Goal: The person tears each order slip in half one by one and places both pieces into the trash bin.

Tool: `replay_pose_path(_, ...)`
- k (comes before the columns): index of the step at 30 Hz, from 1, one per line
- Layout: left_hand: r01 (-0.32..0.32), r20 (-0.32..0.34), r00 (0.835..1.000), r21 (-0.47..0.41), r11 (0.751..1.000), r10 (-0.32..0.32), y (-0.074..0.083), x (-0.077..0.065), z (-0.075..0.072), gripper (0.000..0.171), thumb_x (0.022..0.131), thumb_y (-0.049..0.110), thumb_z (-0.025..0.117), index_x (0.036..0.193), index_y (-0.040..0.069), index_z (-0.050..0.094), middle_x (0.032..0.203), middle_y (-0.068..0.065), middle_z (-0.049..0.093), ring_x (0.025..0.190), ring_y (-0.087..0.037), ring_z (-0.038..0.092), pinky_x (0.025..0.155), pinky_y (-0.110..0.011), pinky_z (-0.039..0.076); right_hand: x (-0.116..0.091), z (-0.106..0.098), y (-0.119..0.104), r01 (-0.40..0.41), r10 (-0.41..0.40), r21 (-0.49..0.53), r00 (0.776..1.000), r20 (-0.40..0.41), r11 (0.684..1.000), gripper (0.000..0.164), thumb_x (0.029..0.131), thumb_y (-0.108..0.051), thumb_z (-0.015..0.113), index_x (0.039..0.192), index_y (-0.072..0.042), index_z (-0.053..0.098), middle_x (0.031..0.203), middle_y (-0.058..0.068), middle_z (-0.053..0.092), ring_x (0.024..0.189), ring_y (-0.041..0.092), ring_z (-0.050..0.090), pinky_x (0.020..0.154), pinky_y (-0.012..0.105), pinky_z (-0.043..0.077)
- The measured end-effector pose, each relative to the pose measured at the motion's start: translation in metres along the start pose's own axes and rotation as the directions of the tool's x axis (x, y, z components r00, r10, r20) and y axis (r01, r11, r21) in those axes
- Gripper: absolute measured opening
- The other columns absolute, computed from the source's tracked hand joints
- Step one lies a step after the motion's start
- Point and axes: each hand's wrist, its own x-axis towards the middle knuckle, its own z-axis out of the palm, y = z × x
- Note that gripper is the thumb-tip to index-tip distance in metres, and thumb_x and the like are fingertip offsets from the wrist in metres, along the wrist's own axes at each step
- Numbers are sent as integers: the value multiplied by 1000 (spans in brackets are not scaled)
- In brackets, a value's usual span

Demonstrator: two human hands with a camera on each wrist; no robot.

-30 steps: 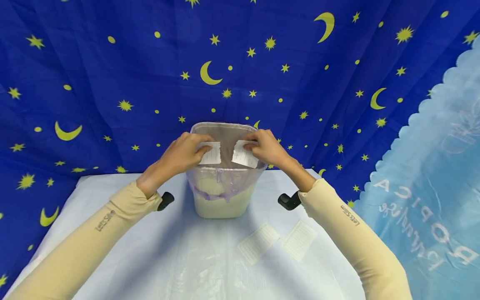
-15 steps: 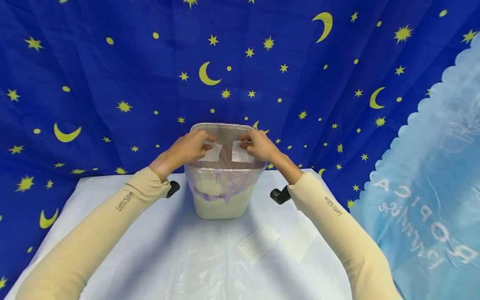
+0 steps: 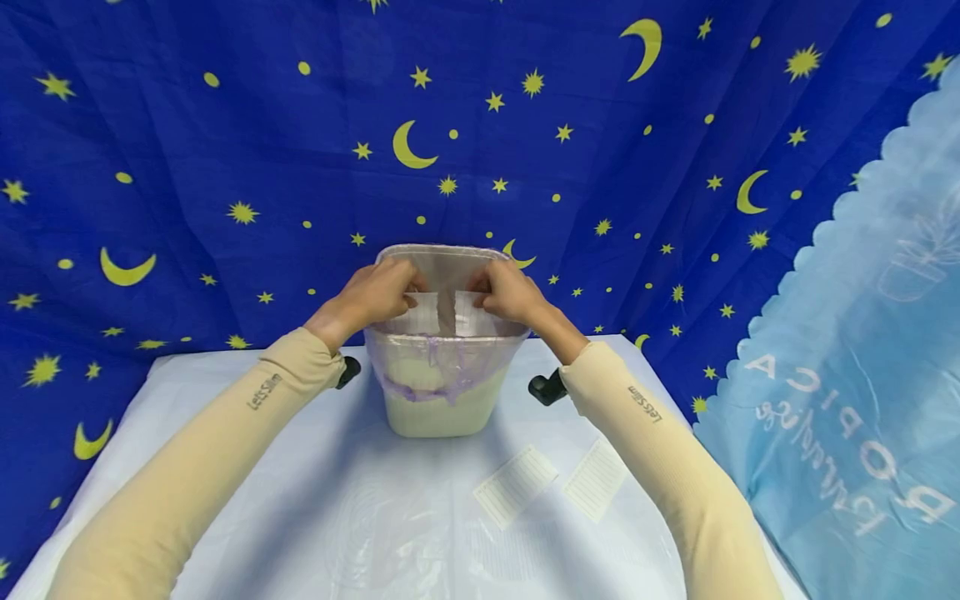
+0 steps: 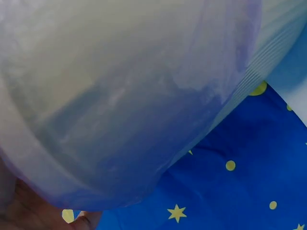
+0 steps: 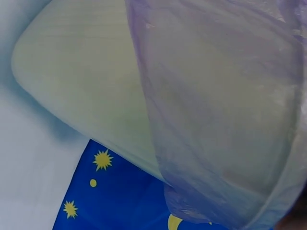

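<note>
A cream bin (image 3: pixel 438 417) with a thin purple plastic liner (image 3: pixel 420 362) folded over its rim stands on the table. Over its mouth, my left hand (image 3: pixel 378 293) pinches a white piece of paper (image 3: pixel 423 317) between thumb and fingers. Opposite it, my right hand (image 3: pixel 513 292) pinches another paper piece (image 3: pixel 471 318). A narrow gap with rough edges parts the two pieces, and both sit low in the opening. In the left wrist view the liner (image 4: pixel 144 120) fills most of the picture, with part of the hand at the lower left. The right wrist view shows mainly the bin's side (image 5: pixel 81 72).
Two ruled paper slips, a left one (image 3: pixel 516 486) and a right one (image 3: pixel 596 481), lie on the white-covered table (image 3: pixel 300 517) in front of the bin. Behind hangs a blue cloth (image 3: pixel 262 150) with moons and stars. A light blue cloth (image 3: pixel 862 375) hangs at the right.
Both hands have moved closer together and lower into the bin's mouth, each with its paper piece. The gap between the pieces has narrowed. The slips on the table have stayed put.
</note>
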Motion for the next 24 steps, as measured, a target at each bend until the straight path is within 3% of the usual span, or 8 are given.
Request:
replay_pose_path(6, -2, 12, 1000, -5, 1000, 2, -5, 1, 4, 17, 83, 0, 70, 93, 12, 77, 97, -7, 74, 95, -23, 68, 86, -46, 52, 3, 4, 1, -20, 19, 20, 1000, 6, 1000, 14, 78, 5, 68, 89, 0, 74, 85, 11, 73, 75, 17, 62, 70, 32, 51)
replay_pose_path(11, -6, 37, 999, 2, 1000, 6, -6, 3, 8, 15, 86, 3, 70, 96, 11, 77, 98, -8, 75, 95, -24, 69, 86, -46, 52, 2, 7, 3, -35, 35, -1, 999, 15, 999, 15, 78, 4, 67, 90, -2, 75, 84, 9, 72, 73, 16, 60, 68, 30, 50)
replay_pose_path(24, -47, 98, 994, 31, 998, 44, -6, 5, 9, 19, 87, 5, 69, 104, 10, 76, 102, -7, 75, 100, -23, 69, 91, -43, 51, 8, 15, 1, 58, -55, -39, 995, 84, 998, 21, 75, 8, 62, 89, 0, 75, 85, 10, 73, 73, 16, 58, 70, 29, 49)
